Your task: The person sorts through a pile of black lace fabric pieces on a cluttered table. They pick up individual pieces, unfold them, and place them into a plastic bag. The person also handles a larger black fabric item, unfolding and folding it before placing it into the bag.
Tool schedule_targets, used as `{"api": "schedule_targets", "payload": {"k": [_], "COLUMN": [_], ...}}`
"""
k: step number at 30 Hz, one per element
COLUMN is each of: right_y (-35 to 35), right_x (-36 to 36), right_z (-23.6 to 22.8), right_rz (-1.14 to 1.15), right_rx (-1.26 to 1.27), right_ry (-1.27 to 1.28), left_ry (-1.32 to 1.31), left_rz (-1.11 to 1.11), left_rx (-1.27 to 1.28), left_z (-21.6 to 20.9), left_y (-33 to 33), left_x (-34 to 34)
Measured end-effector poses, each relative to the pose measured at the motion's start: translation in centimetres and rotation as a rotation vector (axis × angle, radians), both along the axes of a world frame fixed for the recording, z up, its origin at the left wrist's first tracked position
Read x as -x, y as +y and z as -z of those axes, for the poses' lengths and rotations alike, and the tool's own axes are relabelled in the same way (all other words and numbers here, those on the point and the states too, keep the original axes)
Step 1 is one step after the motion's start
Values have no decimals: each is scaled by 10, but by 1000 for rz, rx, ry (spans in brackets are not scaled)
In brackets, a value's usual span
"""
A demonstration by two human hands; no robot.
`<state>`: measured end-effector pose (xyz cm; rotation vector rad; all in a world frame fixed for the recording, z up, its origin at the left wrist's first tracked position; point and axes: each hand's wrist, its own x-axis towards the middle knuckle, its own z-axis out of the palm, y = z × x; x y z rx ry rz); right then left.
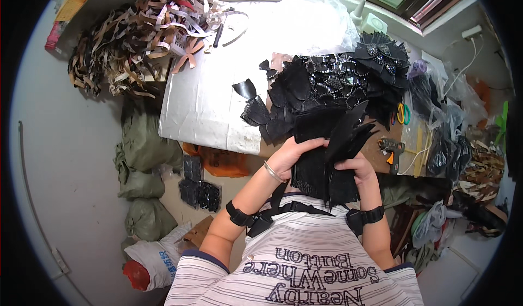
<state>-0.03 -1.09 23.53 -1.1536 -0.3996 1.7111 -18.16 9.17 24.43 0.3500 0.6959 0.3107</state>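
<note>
Close to my chest, at the table's near edge, I hold a thick bundle of black flat pieces (313, 170) with fringed or layered edges; cloth or leather, I cannot tell. My left hand (289, 156) grips its left side, thumb laid across the top. On the other side my right hand (357, 168) is closed round it, and the upper pieces fan out toward the right. Just beyond lies a heap of black petal-shaped pieces (289, 91). Among them are black pieces with shiny stones (338, 74) and a black flower-shaped ornament (381, 52).
The white-covered table (207, 104) has a hot glue gun (391, 152) and scissors (403, 113) on its right. Ribbon strips (158, 28) pile up at the far left. Green sacks (147, 170) stand on the floor, left. Plastic bags (436, 99) crowd the right side.
</note>
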Motion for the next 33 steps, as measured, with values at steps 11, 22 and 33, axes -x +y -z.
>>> {"api": "schedule_targets", "payload": {"k": [11, 22, 33], "right_y": [3, 22, 25], "right_x": [-10, 2, 3], "right_z": [18, -14, 6], "right_rz": [371, 277, 258], "right_rx": [216, 53, -11], "right_ry": [10, -27, -26], "left_ry": [389, -15, -8], "left_rz": [-162, 203, -202], "left_rx": [-273, -148, -98], "left_z": [145, 8, -8], "left_y": [94, 43, 34], "left_x": [-21, -30, -19]}}
